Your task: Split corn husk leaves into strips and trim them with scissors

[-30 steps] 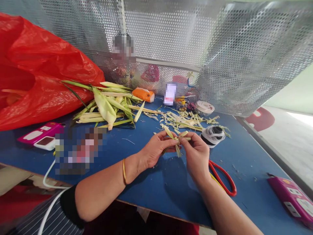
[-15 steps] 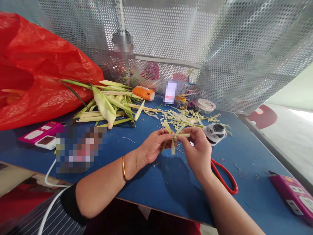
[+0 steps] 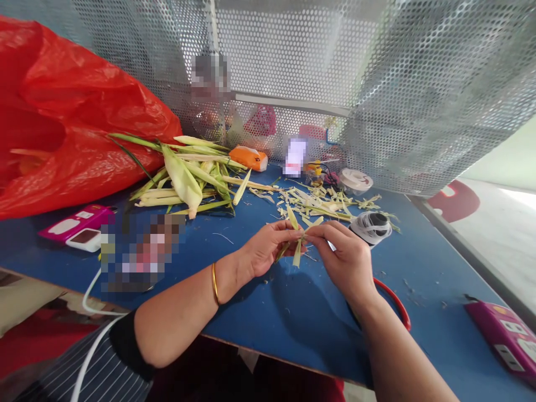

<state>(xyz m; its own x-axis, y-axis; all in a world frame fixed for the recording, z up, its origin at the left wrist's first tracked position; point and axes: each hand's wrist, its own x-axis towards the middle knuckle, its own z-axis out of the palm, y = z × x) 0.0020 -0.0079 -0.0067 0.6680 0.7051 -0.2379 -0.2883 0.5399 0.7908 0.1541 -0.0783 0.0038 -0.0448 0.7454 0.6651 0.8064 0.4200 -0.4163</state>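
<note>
Between my two hands, above the blue table, is a small bundle of pale green corn husk strips, spread out like petals. My left hand pinches it near its middle, thumb on top. The fingertips of my right hand are pressed together at the bundle's right side; what they grip there is too small to make out. A spool of white thread stands just beyond my right hand. Red-handled scissors lie partly hidden under my right forearm.
Corn husks are heaped at the back left beside a red plastic bag. Husk scraps lie behind my hands, near a white tape roll and an orange tissue pack. Magenta power strips sit at both sides.
My right hand has shifted slightly right and turned, its fingers now closer together over the strip that stuck out rightward. My left hand keeps its pinch. The view has moved a little.
</note>
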